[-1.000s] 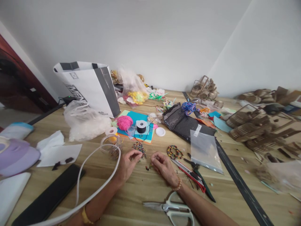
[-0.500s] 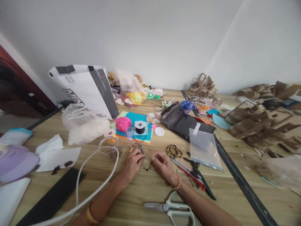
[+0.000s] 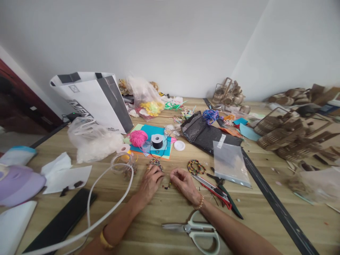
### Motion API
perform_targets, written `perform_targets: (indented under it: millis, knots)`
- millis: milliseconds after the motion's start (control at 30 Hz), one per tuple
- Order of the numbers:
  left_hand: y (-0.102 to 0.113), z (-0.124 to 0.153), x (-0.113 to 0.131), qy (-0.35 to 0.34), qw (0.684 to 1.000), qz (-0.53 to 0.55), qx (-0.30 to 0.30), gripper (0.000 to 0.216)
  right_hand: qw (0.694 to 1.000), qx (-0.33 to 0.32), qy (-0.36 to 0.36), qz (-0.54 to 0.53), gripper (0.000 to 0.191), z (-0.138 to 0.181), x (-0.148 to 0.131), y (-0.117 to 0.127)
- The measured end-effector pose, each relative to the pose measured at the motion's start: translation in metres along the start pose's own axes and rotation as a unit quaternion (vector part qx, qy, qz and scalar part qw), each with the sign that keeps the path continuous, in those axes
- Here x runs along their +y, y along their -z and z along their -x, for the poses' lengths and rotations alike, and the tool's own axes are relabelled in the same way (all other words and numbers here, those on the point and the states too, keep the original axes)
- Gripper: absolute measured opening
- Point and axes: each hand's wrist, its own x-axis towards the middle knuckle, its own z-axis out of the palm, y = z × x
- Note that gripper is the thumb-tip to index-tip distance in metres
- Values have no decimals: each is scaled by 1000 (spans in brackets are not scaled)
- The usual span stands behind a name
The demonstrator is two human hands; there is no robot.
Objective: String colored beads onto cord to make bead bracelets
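Observation:
My right hand [image 3: 185,185] is closed in a pinch, thumb against fingers. From its fingertips a short beaded string [image 3: 167,186] curves down onto the wooden table [image 3: 148,226]. At the near edge of a small pile of colourful beads [image 3: 156,163] rests my left hand [image 3: 151,181], its fingers bent and pressed together; whatever they pinch is too small to make out. Just right of my right hand lies a coil of strung multicoloured beads [image 3: 196,167]. Beyond the bead pile, a spool of black cord [image 3: 157,141] stands on coloured paper, a loose end trailing off it.
Scissors [image 3: 192,228] lie beside my right forearm. A red utility knife [image 3: 212,191] and green-handled pruners [image 3: 231,202] lie to the right, near a clear plastic pouch [image 3: 231,163]. A white cable [image 3: 111,219] loops past my left forearm. Pink yarn [image 3: 138,138] sits behind.
The view has shifted slightly. Both hands stay almost where they were, with the beaded string still hanging from my right fingertips.

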Motion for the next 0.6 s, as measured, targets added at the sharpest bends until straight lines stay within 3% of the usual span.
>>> perform_targets:
  millis: [100, 200, 400, 500, 600]
  knots:
    - [2, -1, 3, 25, 997, 74, 23, 15, 1000, 2, 20, 11, 31, 0, 0, 0]
    - [5, -1, 6, 98, 978, 180, 41, 11, 999, 4, 42, 28, 30, 2, -1, 0]
    - [14, -1, 9, 297, 879, 373, 17, 14, 993, 12, 94, 74, 21, 7, -3, -1]
    - [13, 1, 7, 326, 849, 415, 16, 15, 985, 11, 137, 102, 17, 9, -5, -2]
    - [11, 5, 5, 329, 843, 426, 18, 13, 977, 6, 176, 123, 16, 10, -7, -2]
